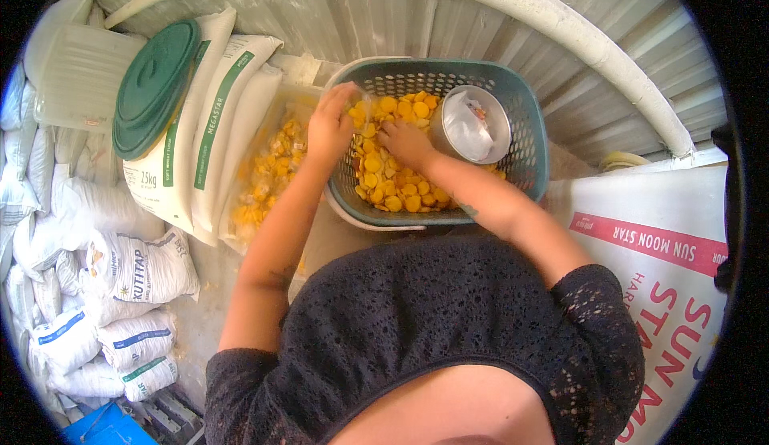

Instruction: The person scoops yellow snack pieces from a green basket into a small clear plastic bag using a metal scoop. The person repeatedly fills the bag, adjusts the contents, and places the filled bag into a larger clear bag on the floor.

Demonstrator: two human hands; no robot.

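A green perforated plastic basket [528, 126] holds many round yellow cookies or chips [393, 195]. Over the basket's left rim, my left hand [330, 123] grips what looks like a small clear plastic pouch [364, 108]; some yellow pieces show through or behind it. My right hand [405, 143] reaches down among the yellow pieces, fingers bent and touching them. Whether any piece is between those fingers is hidden. Inside the basket at the right stands a round metal tin [504, 126] with crumpled clear plastic in it.
Left of the basket, a clear bin or bag holds packed yellow pieces [264, 183]. Flour sacks [210, 126] stand beyond it, with a green lid [156, 87] against them. More white sacks [144, 265] are piled at far left. A large printed sack [655, 277] lies at right.
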